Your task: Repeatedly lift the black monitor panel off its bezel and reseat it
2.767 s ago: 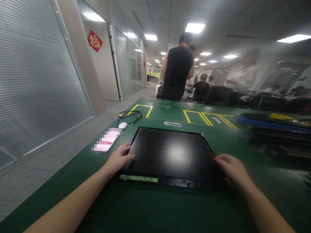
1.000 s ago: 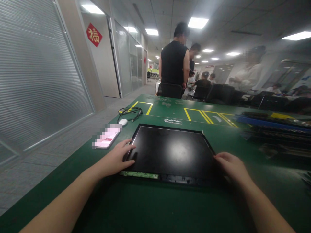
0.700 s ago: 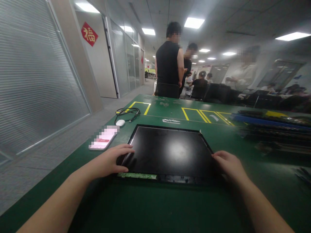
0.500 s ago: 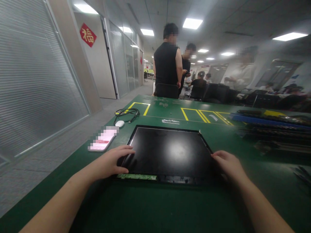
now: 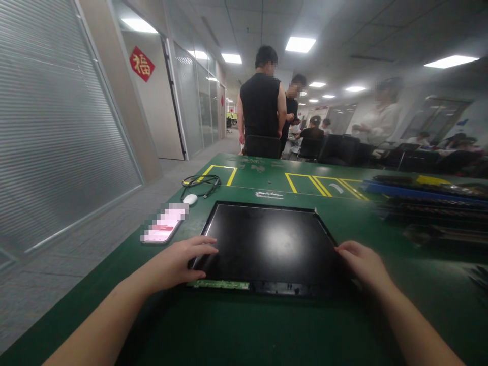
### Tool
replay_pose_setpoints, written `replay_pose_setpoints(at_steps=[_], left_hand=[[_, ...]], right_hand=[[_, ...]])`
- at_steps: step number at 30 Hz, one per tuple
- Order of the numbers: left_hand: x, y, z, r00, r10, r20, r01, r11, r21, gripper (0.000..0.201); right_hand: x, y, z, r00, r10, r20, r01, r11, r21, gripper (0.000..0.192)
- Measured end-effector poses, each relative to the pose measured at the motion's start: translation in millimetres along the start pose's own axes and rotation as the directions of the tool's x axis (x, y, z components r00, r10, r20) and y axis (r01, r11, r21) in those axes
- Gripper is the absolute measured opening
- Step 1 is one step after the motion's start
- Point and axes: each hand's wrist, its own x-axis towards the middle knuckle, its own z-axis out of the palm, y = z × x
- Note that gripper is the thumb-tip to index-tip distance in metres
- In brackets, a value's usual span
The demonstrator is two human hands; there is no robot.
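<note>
**Two hands on a dark panel on a green bench**

Flat on the bench point(image 5: 244, 330), near the middle: a black panel point(image 5: 267, 244), glossy, with a soft glare at its centre. Along its near edge, a thin green circuit strip point(image 5: 223, 284).

Left hand point(image 5: 179, 262) on the panel's near-left corner, palm down, fingers point(image 5: 204, 245) stretched loosely side by side over the dark surface, thumb at the near edge by the strip. Not closed around anything.

Right hand point(image 5: 362, 264) at the panel's right edge, touching it, fingers point(image 5: 345, 247) curled and close together along the rim. Cannot tell whether gripping the edge or only resting against it.

Left of the panel, just apart from it: a phone point(image 5: 162, 230), lying flat, screen blurred out. Farther left and back: a small white mouse point(image 5: 189, 199) beside a coil of black cable point(image 5: 200, 181). Yellow tape lines point(image 5: 312, 182) on the far half of the bench. At far right, a stack of flat dark parts point(image 5: 427, 201), out of focus.

Beyond the bench: a person in a black sleeveless top point(image 5: 261, 109), back turned, with others standing and seated behind. Glass office walls on the left.
</note>
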Motion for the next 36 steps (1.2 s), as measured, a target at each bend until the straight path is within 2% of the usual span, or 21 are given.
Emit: replay_pose_setpoints(at_steps=[4,13,17,24,30,36], left_hand=[[1,1,1.1,1.0,-0.005,-0.001,0.005,1.0,-0.002,0.048],[0,3,2.1,0.999,0.022,0.043,-0.025,0.998,0.063,0.048],[1,2,2.3,1.0,0.023,0.02,-0.024,0.998,0.05,0.047],[3,-6,8.4,0.99,-0.105,-0.096,0.117,0.986,0.123,0.041],[5,-13,9.5,0.957,-0.154,-0.245,0.21,0.952,0.221,0.043],[9,0,11.2,0.955,-0.241,-0.172,0.282,0.919,0.276,0.042]], right_hand=[[-2,-3,-2,0.999,-0.017,-0.031,0.017,1.0,-0.015,0.028],[-3,-7,-3,1.0,0.019,-0.017,-0.019,1.0,-0.006,0.031],[-2,-5,-2,1.0,0.02,-0.019,-0.02,1.0,-0.004,0.031],[-2,-4,-3,0.999,0.018,-0.028,-0.017,0.999,0.031,0.031],[0,1,-3,0.996,0.049,-0.075,-0.044,0.997,0.063,0.039],[8,7,0,0.998,-0.02,0.054,0.024,0.997,-0.068,0.047]])
